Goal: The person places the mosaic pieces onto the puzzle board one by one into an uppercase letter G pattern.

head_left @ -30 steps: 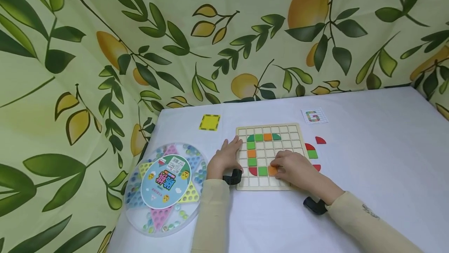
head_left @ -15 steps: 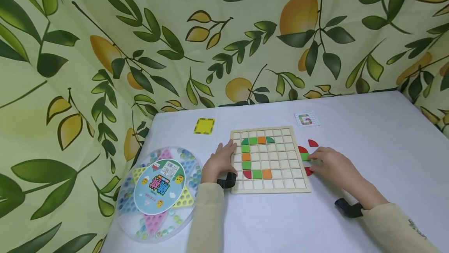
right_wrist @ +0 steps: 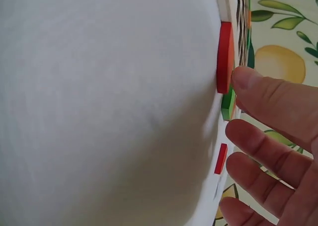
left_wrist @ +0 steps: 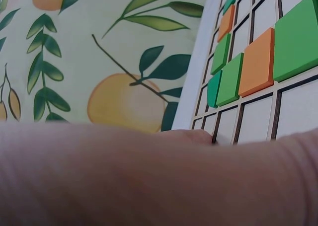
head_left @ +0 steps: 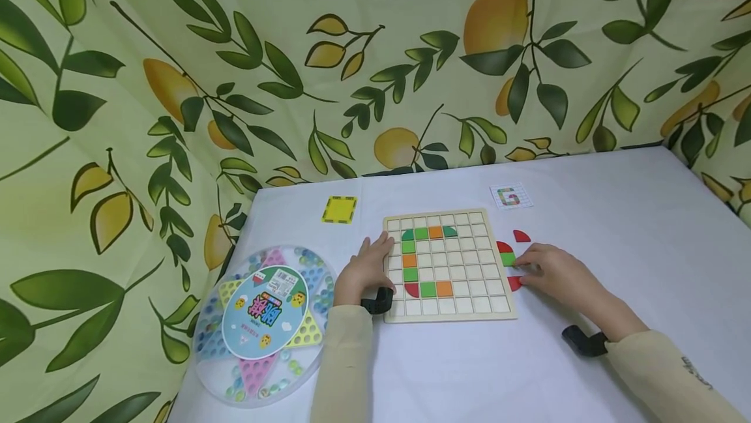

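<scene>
A wooden grid board [head_left: 450, 313] lies on the table, with green, orange and red tiles forming a partial outline. My left hand [head_left: 365, 271] rests at its left edge, fingers spread and thumb near the lower corner; the left wrist view shows mostly skin and the tiles. Right of the board, my right hand [head_left: 557, 275] reaches with loosely extended fingers to a green square tile [head_left: 508, 259]. Red quarter-round tiles [head_left: 514, 283] lie close by; the right wrist view has the thumb [right_wrist: 248, 82] right beside one and the green tile [right_wrist: 228, 104].
A round marble game box [head_left: 265, 380] stands left of the board. A yellow square [head_left: 339, 210] lies behind it, and a small pattern card [head_left: 512, 195] showing a coloured G lies at the back right. A patterned cloth [head_left: 328, 103] rises behind the table.
My right hand has let go of an orange tile on the board's lower row and moved right to the loose tiles. My left hand has stayed at the board's edge.
</scene>
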Demonstrator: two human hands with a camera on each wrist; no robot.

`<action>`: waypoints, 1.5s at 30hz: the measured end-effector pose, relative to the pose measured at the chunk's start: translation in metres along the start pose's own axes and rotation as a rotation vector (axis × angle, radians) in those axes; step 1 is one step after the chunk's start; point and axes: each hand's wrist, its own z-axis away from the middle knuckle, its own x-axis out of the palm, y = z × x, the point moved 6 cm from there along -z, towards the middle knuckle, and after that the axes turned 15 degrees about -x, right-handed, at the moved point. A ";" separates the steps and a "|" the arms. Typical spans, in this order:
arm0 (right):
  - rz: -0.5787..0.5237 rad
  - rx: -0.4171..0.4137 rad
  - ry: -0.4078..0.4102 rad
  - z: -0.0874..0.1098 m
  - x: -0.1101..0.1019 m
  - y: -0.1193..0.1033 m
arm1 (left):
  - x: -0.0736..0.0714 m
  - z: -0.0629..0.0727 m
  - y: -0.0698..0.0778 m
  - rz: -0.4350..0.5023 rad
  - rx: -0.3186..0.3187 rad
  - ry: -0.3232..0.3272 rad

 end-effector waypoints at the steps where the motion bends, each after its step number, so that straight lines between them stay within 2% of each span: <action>1: -0.002 -0.010 -0.006 0.000 0.001 -0.001 | 0.000 0.000 0.000 0.001 0.000 0.002; 8: -0.006 -0.065 -0.042 0.000 0.007 -0.009 | -0.002 0.002 0.001 0.001 0.015 0.005; 15: 0.037 -0.070 -0.070 -0.002 0.011 -0.013 | -0.002 0.002 0.000 -0.008 0.012 0.001; 19: 0.070 -0.050 -0.063 -0.006 0.007 -0.015 | -0.001 0.001 -0.001 -0.001 0.007 -0.005; 23: 0.086 -0.086 -0.050 -0.015 0.005 -0.028 | -0.001 0.000 -0.001 -0.004 0.009 -0.004; 28: 0.062 -0.174 -0.068 -0.031 0.016 -0.054 | -0.002 0.000 -0.001 -0.002 0.003 -0.006; 33: 0.044 -0.225 -0.099 -0.044 0.033 -0.073 | -0.001 0.000 0.000 0.003 -0.006 -0.015; 37: 0.049 -0.234 -0.122 -0.050 0.043 -0.079 | -0.002 -0.001 0.001 0.004 -0.008 -0.019; 45: 0.060 -0.236 -0.120 -0.054 0.047 -0.083 | -0.002 -0.003 0.001 -0.037 0.005 -0.002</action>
